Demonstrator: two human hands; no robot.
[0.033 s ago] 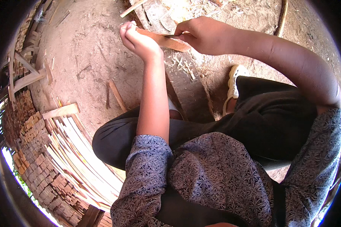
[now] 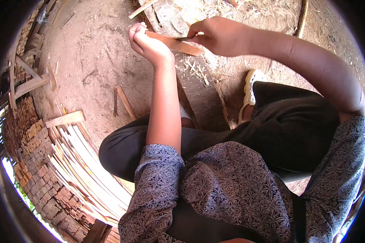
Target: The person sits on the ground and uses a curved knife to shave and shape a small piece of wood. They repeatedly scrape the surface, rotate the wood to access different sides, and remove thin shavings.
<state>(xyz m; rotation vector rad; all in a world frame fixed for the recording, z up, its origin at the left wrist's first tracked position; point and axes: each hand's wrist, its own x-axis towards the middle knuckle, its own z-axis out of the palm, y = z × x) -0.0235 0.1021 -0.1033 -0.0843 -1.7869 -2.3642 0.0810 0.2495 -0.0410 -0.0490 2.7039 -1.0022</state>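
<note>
My left hand [image 2: 146, 43] is closed around one end of a flat brown piece of wood [image 2: 169, 41], which slants down to the right. The fingers of my right hand [image 2: 221, 37] are curled about a small tool with a thin dark blade, apparently a knife [image 2: 184, 39]; its handle is hidden in the grip. That blade lies against the upper edge of the wood. Below both hands, a wide dark plank [image 2: 202, 95] runs toward my body, with pale shavings [image 2: 197, 71] scattered on it.
Long pale wood strips [image 2: 89, 170] lie in a bundle at lower left, beside stacked small wood blocks [image 2: 42, 178]. A wooden frame [image 2: 30, 83] stands farther left. Loose sticks [image 2: 125, 103] rest on the dirt floor. My foot in a pale clog [image 2: 250, 87] is right of the plank.
My right hand and forearm have shifted very slightly upward. The left hand and the wood look the same.
</note>
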